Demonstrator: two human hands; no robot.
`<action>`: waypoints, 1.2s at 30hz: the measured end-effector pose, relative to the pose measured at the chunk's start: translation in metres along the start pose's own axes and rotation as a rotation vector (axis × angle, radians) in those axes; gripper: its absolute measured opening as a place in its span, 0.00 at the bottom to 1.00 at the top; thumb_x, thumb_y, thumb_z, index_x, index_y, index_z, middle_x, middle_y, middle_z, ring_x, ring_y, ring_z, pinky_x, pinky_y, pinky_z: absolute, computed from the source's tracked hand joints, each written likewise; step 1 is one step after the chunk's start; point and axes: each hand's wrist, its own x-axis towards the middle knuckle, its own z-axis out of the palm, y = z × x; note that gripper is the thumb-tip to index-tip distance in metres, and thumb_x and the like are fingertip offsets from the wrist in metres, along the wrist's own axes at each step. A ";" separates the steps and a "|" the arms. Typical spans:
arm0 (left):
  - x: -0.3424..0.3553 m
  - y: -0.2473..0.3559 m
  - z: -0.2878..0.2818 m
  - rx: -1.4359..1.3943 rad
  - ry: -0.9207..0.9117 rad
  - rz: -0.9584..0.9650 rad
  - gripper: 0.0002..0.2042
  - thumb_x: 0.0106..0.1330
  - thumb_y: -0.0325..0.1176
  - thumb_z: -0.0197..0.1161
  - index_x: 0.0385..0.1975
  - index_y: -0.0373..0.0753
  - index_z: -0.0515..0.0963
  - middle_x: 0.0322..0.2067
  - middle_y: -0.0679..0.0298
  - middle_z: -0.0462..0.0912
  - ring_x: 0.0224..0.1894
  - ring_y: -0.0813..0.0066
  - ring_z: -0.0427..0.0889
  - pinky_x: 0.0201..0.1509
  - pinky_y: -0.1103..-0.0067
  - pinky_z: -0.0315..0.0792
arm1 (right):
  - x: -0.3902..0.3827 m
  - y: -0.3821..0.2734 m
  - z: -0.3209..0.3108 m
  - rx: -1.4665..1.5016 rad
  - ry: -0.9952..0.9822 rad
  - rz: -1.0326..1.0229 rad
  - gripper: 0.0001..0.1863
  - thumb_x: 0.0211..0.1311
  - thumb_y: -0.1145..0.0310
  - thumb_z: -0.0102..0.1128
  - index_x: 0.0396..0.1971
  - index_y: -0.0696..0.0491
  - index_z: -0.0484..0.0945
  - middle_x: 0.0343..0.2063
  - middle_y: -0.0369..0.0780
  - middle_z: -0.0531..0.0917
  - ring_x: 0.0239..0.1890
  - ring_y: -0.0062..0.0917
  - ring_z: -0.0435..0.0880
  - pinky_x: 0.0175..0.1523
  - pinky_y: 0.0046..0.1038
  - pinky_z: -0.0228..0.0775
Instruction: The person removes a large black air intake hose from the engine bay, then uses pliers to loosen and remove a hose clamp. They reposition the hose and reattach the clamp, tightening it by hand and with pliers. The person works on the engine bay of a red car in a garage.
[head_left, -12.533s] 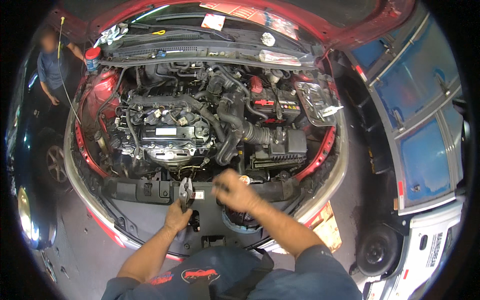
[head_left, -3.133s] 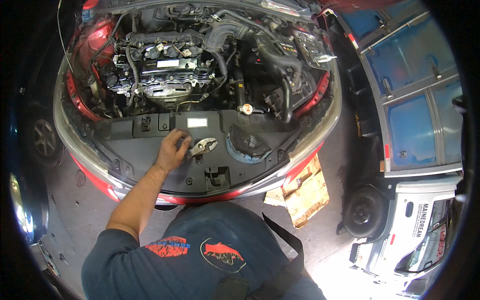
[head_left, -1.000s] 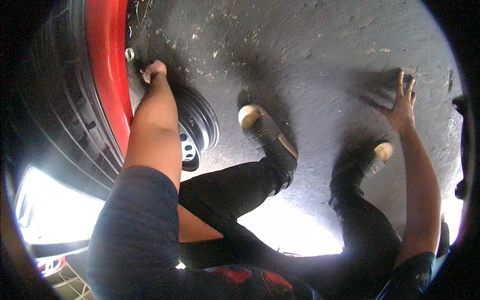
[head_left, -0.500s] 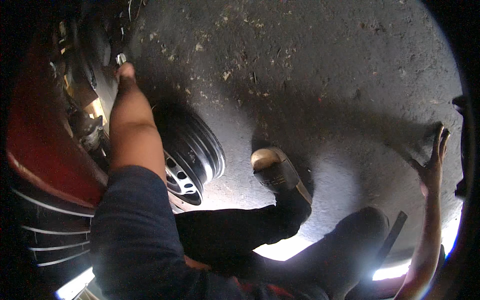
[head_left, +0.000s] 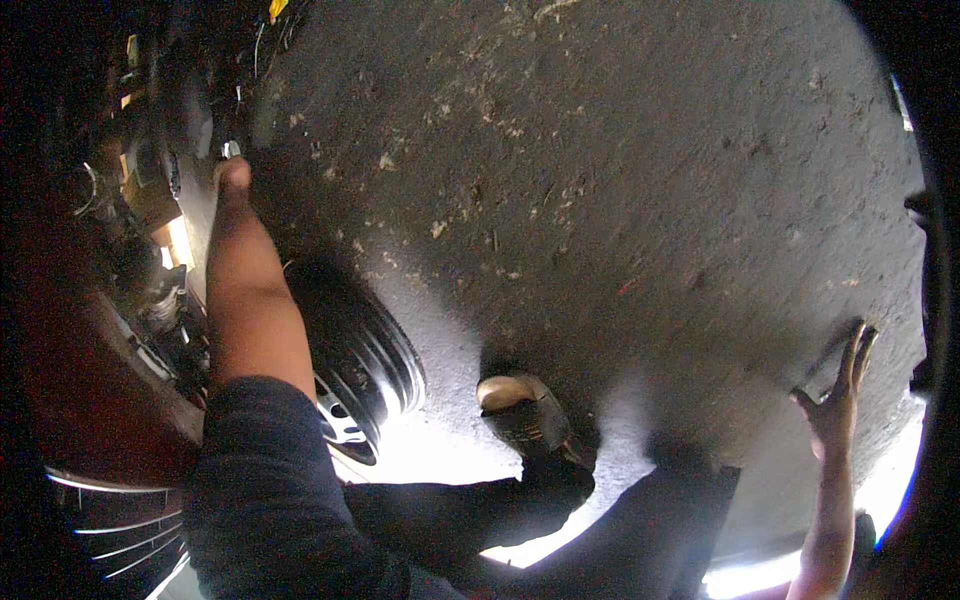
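Note:
My left arm reaches forward beside the red car body (head_left: pixel 105 375), toward the dim parts under it. At its end my left hand (head_left: pixel 233 176) is closed, its fingers mostly hidden. A small shiny metallic piece (head_left: pixel 231 149) shows just beyond the fingers; its kind is too small to tell. Far to the right, my right hand (head_left: pixel 836 405) is open with fingers and thumb spread, low over the rough grey floor (head_left: pixel 640 200). It holds nothing, and its fingertips seem to meet the floor beside their shadow.
A black-and-silver wheel rim (head_left: pixel 375 370) without a tyre lies tilted next to my left forearm. My shoe (head_left: pixel 525 405) and dark-trousered leg (head_left: pixel 440 515) occupy the lower middle. Metal car parts (head_left: pixel 165 300) crowd the left. Pale debris (head_left: pixel 440 228) dots the floor.
The view has tipped, so the wheel rim, shoe and both hands sit lower in the picture. My left hand stays closed by the metallic piece; my right stays spread.

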 end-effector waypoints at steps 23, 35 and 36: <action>-0.500 0.142 -0.032 -1.396 -0.408 -0.194 0.23 0.73 0.61 0.52 0.32 0.45 0.74 0.25 0.71 0.73 0.24 0.80 0.70 0.27 0.80 0.64 | 0.007 -0.006 -0.009 -0.310 -0.177 -0.071 0.80 0.31 0.49 0.87 0.77 0.45 0.31 0.75 0.57 0.31 0.76 0.59 0.34 0.77 0.60 0.34; -0.672 -0.056 -0.366 -0.287 -1.472 0.670 0.21 0.73 0.49 0.56 0.56 0.41 0.77 0.51 0.48 0.83 0.57 0.51 0.79 0.62 0.63 0.70 | -0.286 -0.227 -0.171 0.375 -0.872 -0.428 0.40 0.60 0.52 0.66 0.72 0.44 0.62 0.68 0.44 0.70 0.68 0.41 0.69 0.73 0.41 0.58; -0.679 -0.079 -0.408 -0.272 -1.476 0.711 0.22 0.73 0.47 0.56 0.61 0.42 0.75 0.52 0.49 0.82 0.58 0.52 0.78 0.65 0.65 0.69 | -0.340 -0.258 -0.176 0.210 -0.732 -0.578 0.39 0.61 0.54 0.66 0.70 0.45 0.62 0.63 0.47 0.74 0.65 0.43 0.73 0.70 0.41 0.63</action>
